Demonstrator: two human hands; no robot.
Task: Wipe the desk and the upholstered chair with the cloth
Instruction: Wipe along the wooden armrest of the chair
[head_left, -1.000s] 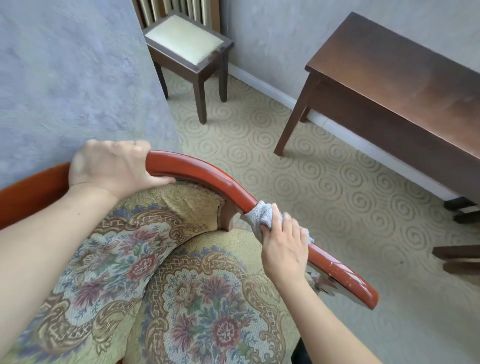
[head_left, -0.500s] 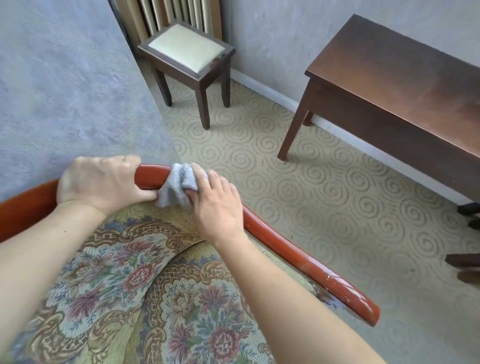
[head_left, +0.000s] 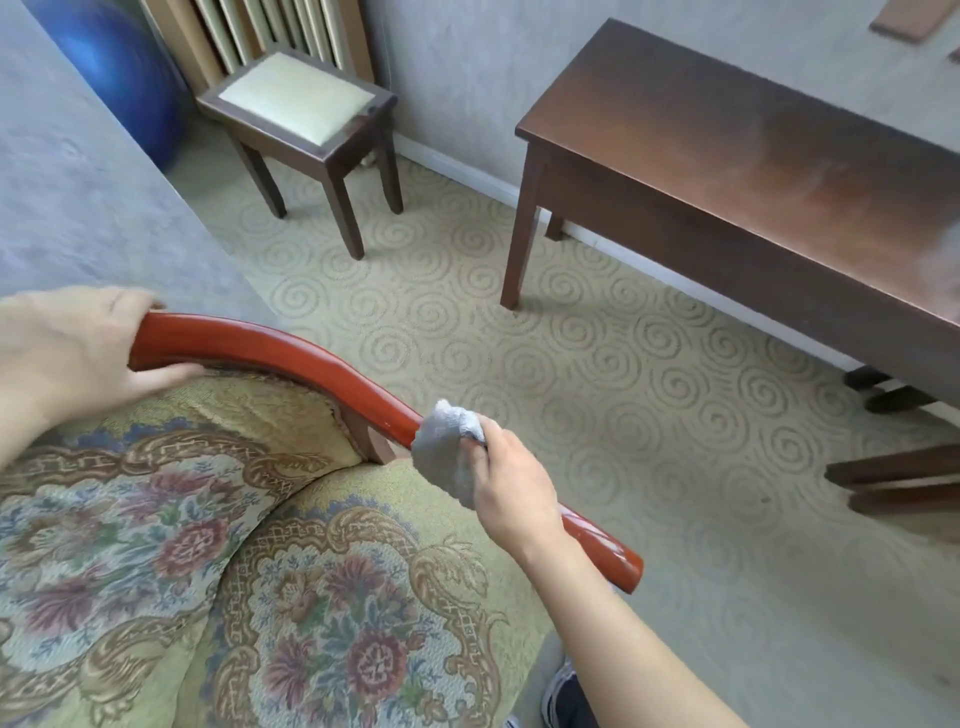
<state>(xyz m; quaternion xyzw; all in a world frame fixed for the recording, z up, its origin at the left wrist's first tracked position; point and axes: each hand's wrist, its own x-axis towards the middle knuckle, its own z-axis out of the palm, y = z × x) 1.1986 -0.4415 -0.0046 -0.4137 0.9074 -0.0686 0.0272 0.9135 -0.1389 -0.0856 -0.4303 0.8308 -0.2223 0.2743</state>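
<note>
The upholstered chair (head_left: 291, 587) with floral yellow fabric fills the lower left. Its glossy red-brown wooden arm rail (head_left: 291, 353) curves from the upper left down to the right. My left hand (head_left: 72, 353) grips the top of the rail at the left edge. My right hand (head_left: 511, 480) holds a bunched grey cloth (head_left: 447, 452) pressed on the middle of the rail. The dark wooden desk (head_left: 753, 156) stands at the right against the wall, beyond the hands.
A small dark stool (head_left: 306, 124) with a pale cushion stands at the back by a radiator. A blue ball (head_left: 124, 67) sits in the corner. A grey wall (head_left: 67, 197) lies left. Patterned carpet (head_left: 623, 395) lies between chair and desk. Dark furniture legs (head_left: 893, 478) show at right.
My right hand slid the cloth from the top of the rail, beside my left hand, down to the middle of the rail. The left hand kept its grip.
</note>
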